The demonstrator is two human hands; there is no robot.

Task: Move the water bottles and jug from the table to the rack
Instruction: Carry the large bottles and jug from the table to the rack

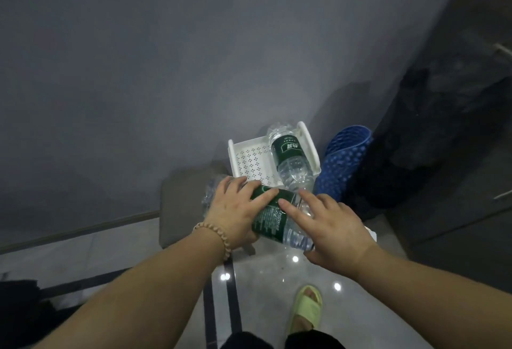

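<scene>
Two hands on a green-labelled bottle at the near edge of the white rack.

We see our left hand (pixel 238 210) wrapped around the held bottle (pixel 273 217), fingers (pixel 263 199) closed over its green label, while our right hand (pixel 331 226) rests on its clear end with fingers spread open. The bottle lies sideways, touching the rack's near rim. A second bottle (pixel 289 154) already lies along the right wall of the rack (pixel 249 160), leaving the perforated left half free. A blue mat (pixel 342 160) stands just right of the rack; the grey wall (pixel 166 71) closes the far side.
</scene>
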